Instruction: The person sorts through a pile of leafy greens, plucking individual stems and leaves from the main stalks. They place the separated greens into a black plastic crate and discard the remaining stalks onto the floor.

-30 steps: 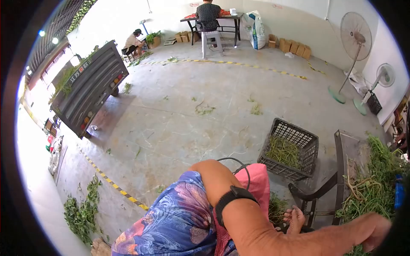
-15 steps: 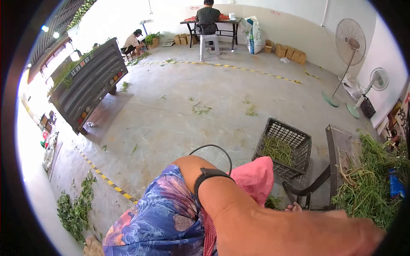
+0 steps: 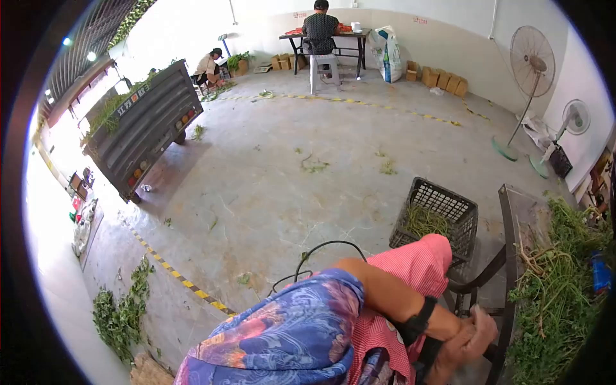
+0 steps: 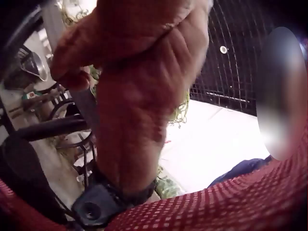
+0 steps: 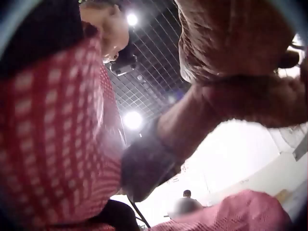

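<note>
In the head view, my left hand [image 3: 478, 333] and right hand [image 3: 444, 360] are together at the right of my lap, by the table's edge. The left hand, at the end of the arm with the black wristband [image 3: 420, 319], overlaps the right one. Both wrist views show the hands crossing close up, with their fingers mostly hidden; I cannot tell whether anything is between them. A pile of leafy green stems [image 3: 552, 308] lies on the table just right of the hands. A black plastic crate [image 3: 463, 204] behind my knee holds cut green stems [image 3: 427, 221].
A blue packet [image 3: 601, 273] lies on the greens. More leafy stems [image 3: 122, 314] are on the floor at left, near yellow-black tape [image 3: 176, 276]. A cart [image 3: 151, 128] stands at left, two fans [image 3: 532, 61] at right. Two people sit at the back, one at a table [image 3: 353, 35].
My left hand has come back from above the greens pile to my right hand beside my lap. The pink-checked apron over my knee has shifted right.
</note>
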The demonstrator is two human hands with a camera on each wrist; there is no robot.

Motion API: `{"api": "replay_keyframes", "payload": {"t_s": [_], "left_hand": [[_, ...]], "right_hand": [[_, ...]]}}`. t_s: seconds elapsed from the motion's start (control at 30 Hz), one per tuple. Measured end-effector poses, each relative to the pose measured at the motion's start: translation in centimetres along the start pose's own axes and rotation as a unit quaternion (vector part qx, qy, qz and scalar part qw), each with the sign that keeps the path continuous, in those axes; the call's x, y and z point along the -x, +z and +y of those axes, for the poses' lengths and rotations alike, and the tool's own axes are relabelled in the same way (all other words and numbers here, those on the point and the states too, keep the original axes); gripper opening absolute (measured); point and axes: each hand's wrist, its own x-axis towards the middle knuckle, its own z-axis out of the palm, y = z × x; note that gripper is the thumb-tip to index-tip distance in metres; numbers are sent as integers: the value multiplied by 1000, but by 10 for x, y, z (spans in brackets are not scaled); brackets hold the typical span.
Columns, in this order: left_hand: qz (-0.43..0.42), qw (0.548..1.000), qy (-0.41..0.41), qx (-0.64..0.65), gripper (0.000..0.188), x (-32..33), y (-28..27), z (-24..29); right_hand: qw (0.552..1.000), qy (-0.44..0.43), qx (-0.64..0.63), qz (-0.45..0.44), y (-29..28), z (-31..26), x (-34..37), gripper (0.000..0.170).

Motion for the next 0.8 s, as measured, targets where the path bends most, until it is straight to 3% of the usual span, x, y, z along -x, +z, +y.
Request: {"api": "replay_keyframes", "payload": {"t_s": [0.1, 0.17, 0.23, 0.33, 0.37, 0.4, 0.47, 0.5, 0.57, 0.6, 0.67, 0.73, 0.8], "left_hand": [[44, 992, 37, -109, 22, 0, -3, 8], [61, 980, 64, -179, 21, 7, -3, 9], [43, 965, 97, -239, 19, 3, 1, 7], [-154, 934, 174, -272, 18, 12, -18, -4], [-225, 913, 205, -271, 17, -10, 18, -12], [-284, 890, 236, -267, 17, -2, 21, -20], [-331, 850, 302, -277, 15, -3, 30, -23], [-355, 842, 304, -268, 15, -8, 30, -19], [-301, 907, 187, -228, 19, -16, 35, -10], [-310, 904, 186, -230, 19, -21, 35, -8], [-281, 919, 108, -256, 24, -31, 39, -4], [-274, 920, 113, -256, 20, -36, 45, 7], [-259, 922, 120, -261, 17, -41, 52, 10]], "right_hand": [[993, 64, 69, -70, -21, -5, 0, 22], [991, 96, 80, -46, -19, -10, -4, 20], [995, 27, 74, -55, -24, 6, 0, 17], [996, 68, 28, -44, -30, -5, -18, 16], [996, 71, -15, -43, -34, 2, -16, 12], [991, 131, -35, -17, -36, 5, -9, 10], [981, 188, -45, 26, -53, 14, 5, 10], [985, 160, -17, 59, -60, 16, 8, 7], [987, 129, 8, 92, -76, 24, 18, 4], [982, 124, 56, 131, -91, 26, 25, 4], [971, 122, 110, 172, -115, 31, 39, 11], [895, 326, 168, 254, -130, 36, 51, 26], [883, 347, 135, 284, -137, 59, 61, 30]]}}
